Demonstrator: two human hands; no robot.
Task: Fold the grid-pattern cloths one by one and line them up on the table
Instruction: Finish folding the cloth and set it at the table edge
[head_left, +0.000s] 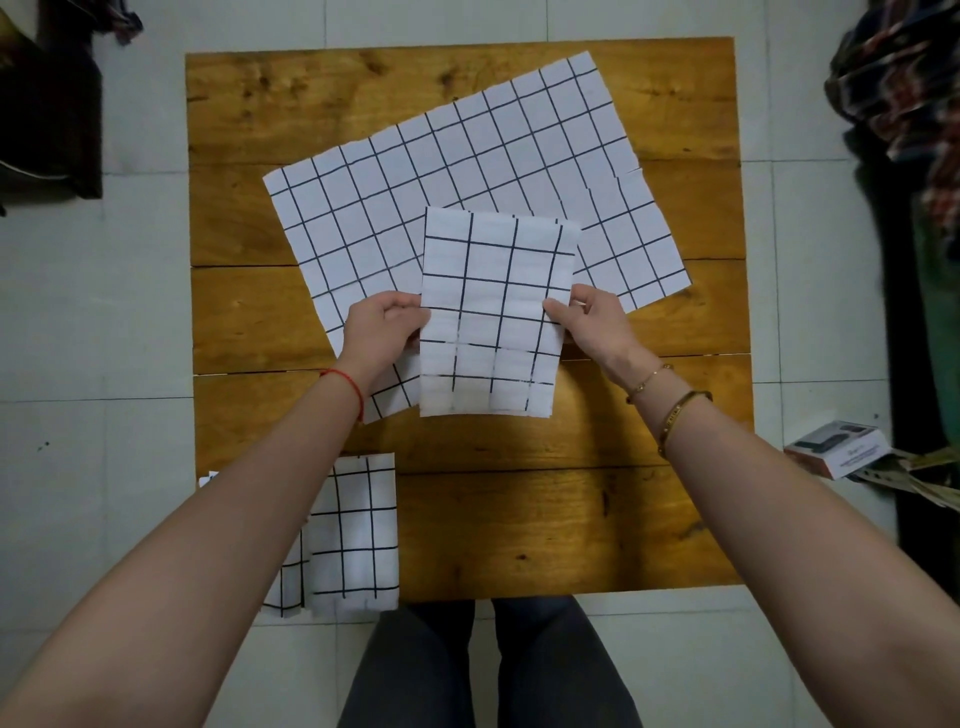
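Observation:
A folded white cloth with black grid lines (493, 312) is held above the middle of the wooden table (571, 519). My left hand (379, 332) pinches its left edge and my right hand (592, 325) pinches its right edge. Beneath it an unfolded grid cloth (467, 171) lies spread flat and slanted across the far half of the table. Two folded grid cloths lie side by side at the near left corner: one (358, 530) in plain view, the other (288, 587) mostly hidden by my left forearm.
A small box (836, 447) and some papers lie on the tiled floor right of the table. Patterned fabric (898, 88) is piled at far right, dark items (47, 104) at far left. My legs show below the table's near edge.

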